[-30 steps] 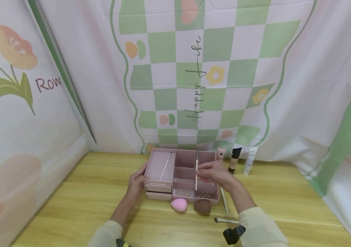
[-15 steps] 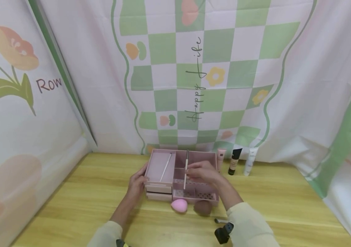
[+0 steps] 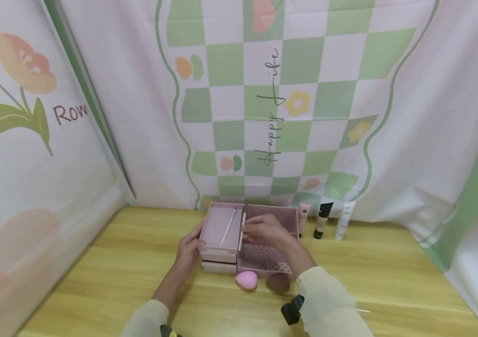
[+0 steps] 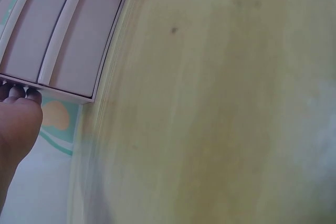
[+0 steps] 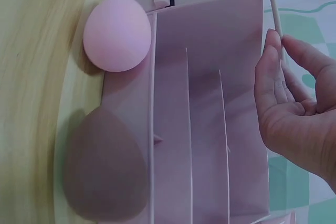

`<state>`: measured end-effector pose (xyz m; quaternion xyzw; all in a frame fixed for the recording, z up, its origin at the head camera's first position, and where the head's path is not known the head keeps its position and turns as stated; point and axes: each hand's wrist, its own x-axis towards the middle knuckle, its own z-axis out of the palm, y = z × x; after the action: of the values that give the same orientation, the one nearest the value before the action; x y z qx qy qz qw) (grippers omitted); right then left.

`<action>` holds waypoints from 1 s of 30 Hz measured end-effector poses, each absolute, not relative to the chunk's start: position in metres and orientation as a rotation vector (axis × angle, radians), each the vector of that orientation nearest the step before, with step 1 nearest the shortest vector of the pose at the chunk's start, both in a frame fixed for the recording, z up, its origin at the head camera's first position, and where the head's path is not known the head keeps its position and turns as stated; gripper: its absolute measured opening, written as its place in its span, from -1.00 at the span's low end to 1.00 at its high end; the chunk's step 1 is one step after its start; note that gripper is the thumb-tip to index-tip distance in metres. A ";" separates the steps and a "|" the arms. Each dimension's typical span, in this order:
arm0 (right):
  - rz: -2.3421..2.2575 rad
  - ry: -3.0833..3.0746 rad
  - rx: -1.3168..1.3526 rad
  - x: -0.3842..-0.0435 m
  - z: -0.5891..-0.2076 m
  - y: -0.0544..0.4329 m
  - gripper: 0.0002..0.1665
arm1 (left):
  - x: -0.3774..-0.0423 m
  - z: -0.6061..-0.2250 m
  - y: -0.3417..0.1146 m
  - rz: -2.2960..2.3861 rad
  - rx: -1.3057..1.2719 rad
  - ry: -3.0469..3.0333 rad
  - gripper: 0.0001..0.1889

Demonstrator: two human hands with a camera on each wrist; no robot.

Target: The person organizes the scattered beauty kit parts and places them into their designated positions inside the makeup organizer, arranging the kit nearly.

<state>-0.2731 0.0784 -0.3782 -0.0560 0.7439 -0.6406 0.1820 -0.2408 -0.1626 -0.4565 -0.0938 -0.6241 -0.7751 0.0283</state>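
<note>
A pink makeup organizer (image 3: 219, 251) stands on the table, drawers at its front left and compartments on the right. My left hand (image 3: 187, 252) holds its left side, thumb at the front corner; bent fingers (image 4: 32, 96) lie against that side in the left wrist view. My right hand (image 3: 268, 231) pinches a slim makeup brush (image 3: 244, 219) by its pale handle, held nearly upright over the compartments close to the top tray's right edge. On that tray lies a thin white brush (image 3: 228, 228). A pink makeup sponge (image 5: 117, 33) and a brown makeup sponge (image 5: 105, 169) sit before the organizer.
Right of the organizer stand a pink tube (image 3: 304, 213), a black-capped beige tube (image 3: 323, 221) and a white tube (image 3: 344, 221). A pale stick end (image 3: 363, 311) shows past my right sleeve. A patterned curtain (image 3: 293, 135) hangs behind the table.
My right hand has moved left with the brush, from over the right compartments to beside the top tray. My left hand stays on the organizer. The head view has shifted slightly.
</note>
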 end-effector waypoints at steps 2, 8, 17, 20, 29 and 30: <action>-1.805 2.107 -0.151 -0.275 -0.377 0.075 -0.50 | -0.241 -0.457 -0.163 -2.400 -0.300 -1.912 -0.26; -1.818 2.084 -0.153 -0.277 -0.375 0.069 -0.57 | -0.242 -0.459 -0.162 -2.399 -0.297 -1.896 -0.27; -1.814 2.089 -0.138 -0.280 -0.372 0.066 -0.61 | -0.241 -0.458 -0.163 -2.395 -0.327 -1.910 -0.26; -1.798 2.112 -0.133 -0.280 -0.371 0.065 -0.59 | -0.242 -0.458 -0.163 -2.398 -0.322 -1.914 -0.25; -1.774 2.142 -0.085 -0.284 -0.370 0.062 -0.61 | -0.243 -0.460 -0.164 -2.401 -0.319 -1.919 -0.25; -1.768 2.146 -0.080 -0.285 -0.370 0.061 -0.62 | -0.243 -0.460 -0.164 -2.403 -0.319 -1.918 -0.25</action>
<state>-0.2847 0.0614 -0.3696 -0.0285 0.7590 -0.6254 0.1787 -0.2435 -0.1643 -0.4600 -0.1032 -0.6202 -0.7772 0.0253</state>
